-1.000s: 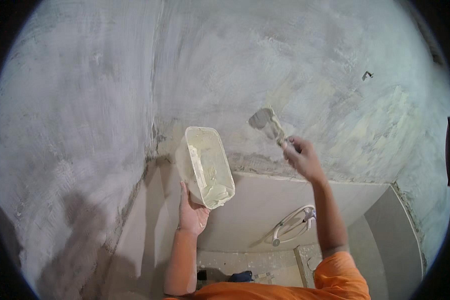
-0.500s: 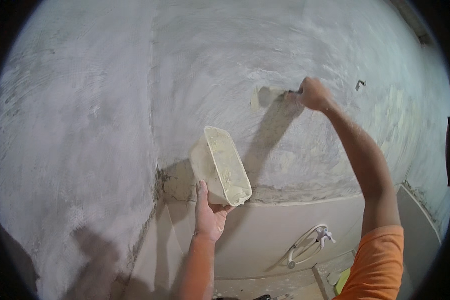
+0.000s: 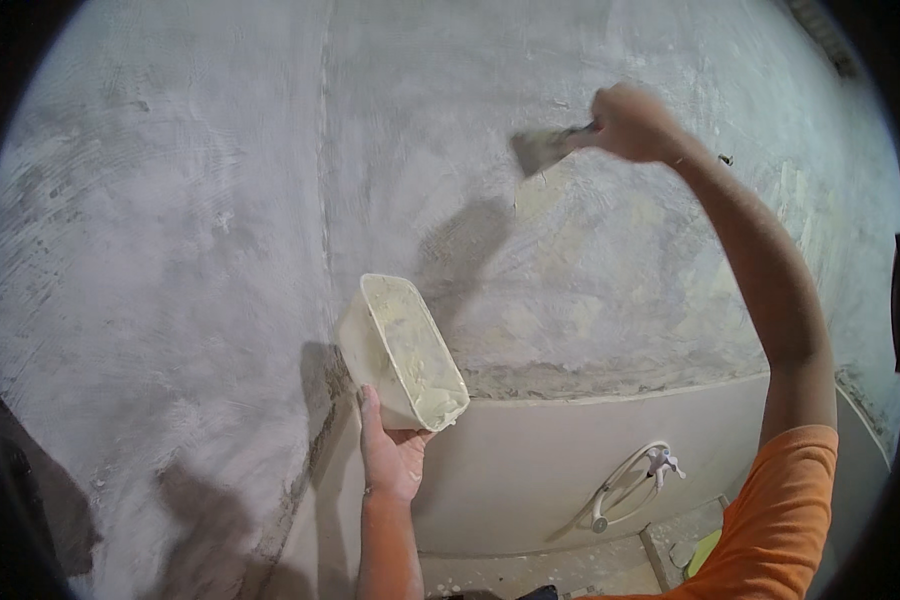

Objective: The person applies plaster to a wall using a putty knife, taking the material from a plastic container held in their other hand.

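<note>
My left hand holds a pale plastic rectangular tub from below, tilted with its opening toward me and cream paste smeared inside and on its lower rim. My right hand is raised high and wrapped round the handle of a wide putty knife, its blade against or very near the patchily coated grey wall. A pale yellowish smear lies just below the blade.
A wall corner runs vertically left of centre. Below are pale panels with a tap and coiled shower hose, a ledge, a yellow object and a speckled floor. A small fitting juts from the wall.
My right hand has risen with the putty knife, up along the wall. The tub in my left hand shifted right, then back left and slightly lower.
</note>
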A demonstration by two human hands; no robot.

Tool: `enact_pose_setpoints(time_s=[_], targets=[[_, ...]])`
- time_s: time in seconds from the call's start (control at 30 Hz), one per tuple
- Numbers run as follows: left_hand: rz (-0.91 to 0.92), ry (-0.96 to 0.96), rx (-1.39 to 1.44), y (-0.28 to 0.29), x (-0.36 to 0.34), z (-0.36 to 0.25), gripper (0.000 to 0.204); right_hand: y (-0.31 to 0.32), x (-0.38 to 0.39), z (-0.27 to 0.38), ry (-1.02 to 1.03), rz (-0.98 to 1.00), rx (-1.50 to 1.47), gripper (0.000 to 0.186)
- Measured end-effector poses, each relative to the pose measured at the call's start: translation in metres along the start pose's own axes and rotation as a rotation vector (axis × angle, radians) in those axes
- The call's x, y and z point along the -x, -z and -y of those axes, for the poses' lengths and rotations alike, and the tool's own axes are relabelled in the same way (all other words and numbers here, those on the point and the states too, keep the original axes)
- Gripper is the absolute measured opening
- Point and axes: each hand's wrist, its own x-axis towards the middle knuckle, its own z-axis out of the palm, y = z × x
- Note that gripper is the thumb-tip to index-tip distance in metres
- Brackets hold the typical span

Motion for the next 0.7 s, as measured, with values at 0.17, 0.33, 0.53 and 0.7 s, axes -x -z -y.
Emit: enact_pose_setpoints(time_s=[0.17, 0.33, 0.53, 0.7], targets=[[0.030, 0.049, 0.068, 0.002, -0.007, 0.006, 0.078, -0.058, 0.013, 0.077, 0.280, 0.126, 0.035, 0.052], [0.052, 0.098, 0.060, 0.007, -0.013, 0.012, 0.077, -0.054, 0.007, 0.028, -0.074, 0.040, -0.008, 0.060], [0.042, 0.086, 0.042, 0.009, -0.016, 0.018, 0.079, -0.008, 0.001, -0.037, -0.130, -0.076, 0.212, 0.058], [-0.052, 0.044, 0.019, 0.007, -0.010, 0.008, 0.079, -0.001, 0.010, 0.006, -0.064, -0.045, 0.078, 0.055]])
